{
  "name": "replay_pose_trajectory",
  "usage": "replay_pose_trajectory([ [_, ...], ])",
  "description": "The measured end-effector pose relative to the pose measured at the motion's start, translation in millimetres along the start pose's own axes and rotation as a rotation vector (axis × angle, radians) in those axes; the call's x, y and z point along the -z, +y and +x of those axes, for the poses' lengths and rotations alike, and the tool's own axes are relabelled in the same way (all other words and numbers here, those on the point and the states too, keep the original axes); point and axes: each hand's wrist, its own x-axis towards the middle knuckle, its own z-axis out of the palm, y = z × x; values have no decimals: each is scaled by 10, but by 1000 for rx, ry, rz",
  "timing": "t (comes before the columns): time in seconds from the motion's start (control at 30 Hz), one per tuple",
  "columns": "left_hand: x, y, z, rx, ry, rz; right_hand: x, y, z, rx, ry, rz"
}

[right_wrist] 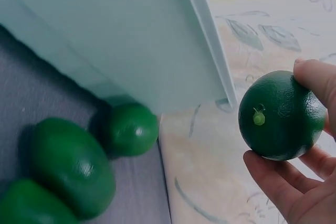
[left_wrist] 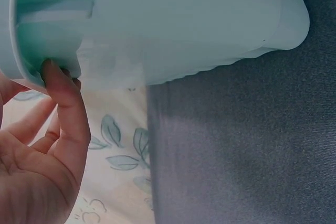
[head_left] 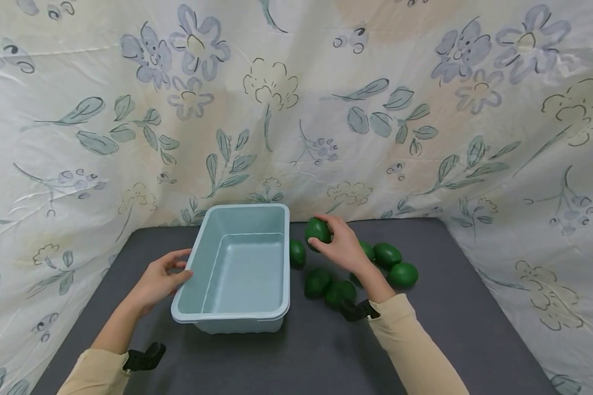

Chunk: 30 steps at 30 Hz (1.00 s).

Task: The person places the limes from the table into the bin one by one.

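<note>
My left hand [head_left: 159, 278] grips the left rim of a pale blue-green plastic tub [head_left: 285, 274], its fingertips tucked under the lip in the left wrist view. Nothing lies inside the tub. Beyond the tub's right rim, my right hand [head_left: 342, 246] holds a dark green avocado [head_left: 318, 232] between thumb and fingers, raised above the table. A small pale stem stub shows on this glossy avocado [right_wrist: 278, 116] in the right wrist view. Below the hand, another avocado [head_left: 297, 254] rests close beside the tub's right side, partly hidden by the rim.
Two avocados [head_left: 318, 283] lie together right of the tub, near the right wrist strap [head_left: 358, 310]. Several more [head_left: 387, 255] are grouped farther right, partly behind my forearm. A floral cloth [head_left: 296, 164] hangs behind and around the dark grey table [head_left: 326, 356].
</note>
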Motion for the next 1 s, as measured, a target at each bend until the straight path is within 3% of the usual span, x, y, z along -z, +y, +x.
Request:
replay_pose_trajectory([
  [0.77,10,12,16,17,-10,-16,-267,-383,300,63,-67,58],
  [1.0,12,35,-2,18,-20,-43,-381,-450,350,48,-99,59],
])
